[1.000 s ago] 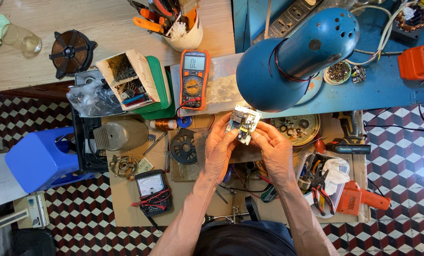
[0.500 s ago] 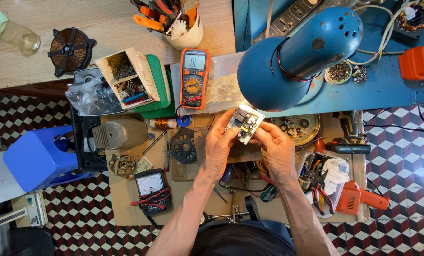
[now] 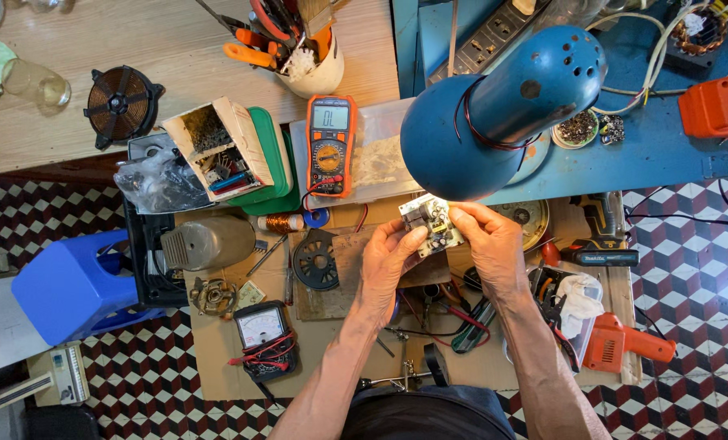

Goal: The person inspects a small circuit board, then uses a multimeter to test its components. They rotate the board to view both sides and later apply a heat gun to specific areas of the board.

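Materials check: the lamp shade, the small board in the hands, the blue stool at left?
Lamp shade: looks like painted metal, blue with chipped spots and punched vent holes. Circuit board, held between left hand and right hand: pale rigid laminate carrying small parts; exact type unclear. Blue stool: probably moulded plastic, with smooth, even colour and rounded edges.

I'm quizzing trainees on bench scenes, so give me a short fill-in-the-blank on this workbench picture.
1. Both hands, the left hand and the right hand, hold a small ____ board.
2. The lamp shining on it has a ____ shade.
3. The digital multimeter has an ____ casing.
4. The analogue meter lies nearer the person's ____ hand.

Missing words: circuit; blue; orange; left
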